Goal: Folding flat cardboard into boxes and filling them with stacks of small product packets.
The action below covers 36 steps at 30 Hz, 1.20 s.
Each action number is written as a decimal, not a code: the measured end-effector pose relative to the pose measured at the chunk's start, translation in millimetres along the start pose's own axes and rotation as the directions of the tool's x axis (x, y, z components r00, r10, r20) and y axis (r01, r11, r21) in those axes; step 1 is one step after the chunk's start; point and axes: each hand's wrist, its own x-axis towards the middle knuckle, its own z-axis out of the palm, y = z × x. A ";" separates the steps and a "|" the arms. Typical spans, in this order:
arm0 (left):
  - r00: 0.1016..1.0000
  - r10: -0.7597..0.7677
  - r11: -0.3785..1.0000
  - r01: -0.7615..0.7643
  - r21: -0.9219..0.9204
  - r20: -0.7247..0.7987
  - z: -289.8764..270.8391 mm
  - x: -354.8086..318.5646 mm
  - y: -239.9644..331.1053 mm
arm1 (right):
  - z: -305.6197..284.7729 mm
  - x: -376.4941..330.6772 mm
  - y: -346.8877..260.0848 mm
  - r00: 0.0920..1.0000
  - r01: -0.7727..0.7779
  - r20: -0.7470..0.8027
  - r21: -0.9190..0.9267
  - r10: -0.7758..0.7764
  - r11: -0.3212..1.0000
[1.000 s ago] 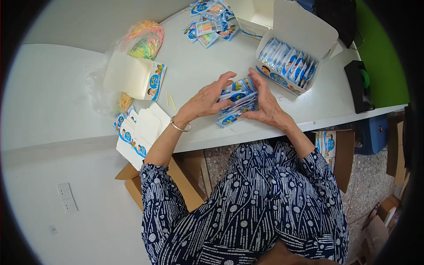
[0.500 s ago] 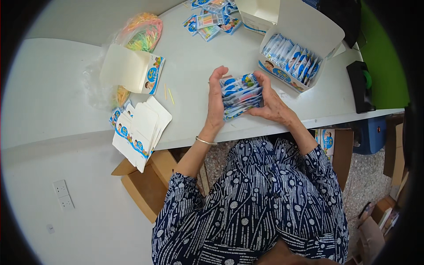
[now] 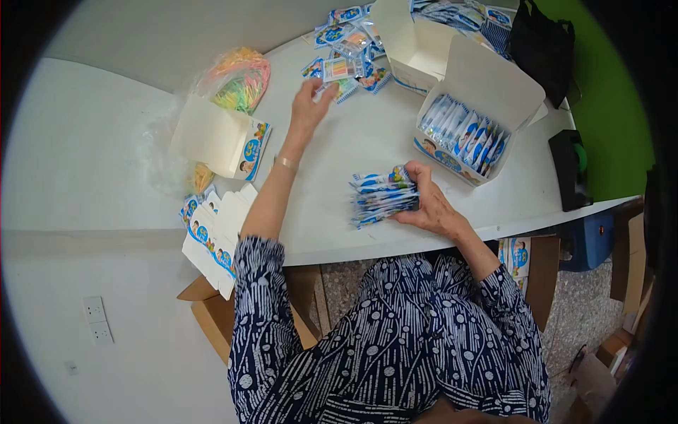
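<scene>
My right hand (image 3: 434, 206) grips the right end of a stack of small blue-and-white packets (image 3: 381, 196) above the near part of the table. My left hand (image 3: 312, 109) is stretched toward the far side, fingers apart and holding nothing, just short of a loose pile of packets (image 3: 346, 44). Some of those packets have clear windows showing coloured sticks. To the right of the stack stands an open white carton (image 3: 443, 160) with a row of upright packets (image 3: 466, 131) inside, its lid raised.
Flattened cartons (image 3: 212, 237) overhang the table's left edge, by an open carton (image 3: 244, 152) and a bag of coloured sticks (image 3: 244, 81). Another open carton (image 3: 424, 53) and a black bag (image 3: 540, 49) stand at the back right. A tape dispenser (image 3: 571, 169) sits at the right edge.
My left hand has let go of the stack and moved away, up and left to the loose packets. My right hand keeps the stack, which sits lower in the view.
</scene>
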 end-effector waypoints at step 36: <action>0.892 0.385 0.638 -0.442 0.630 0.235 54.2 -18.4 13.3 | 3.3 3.5 -0.1 1.000 -0.006 0.002 -0.048 0.006 0.999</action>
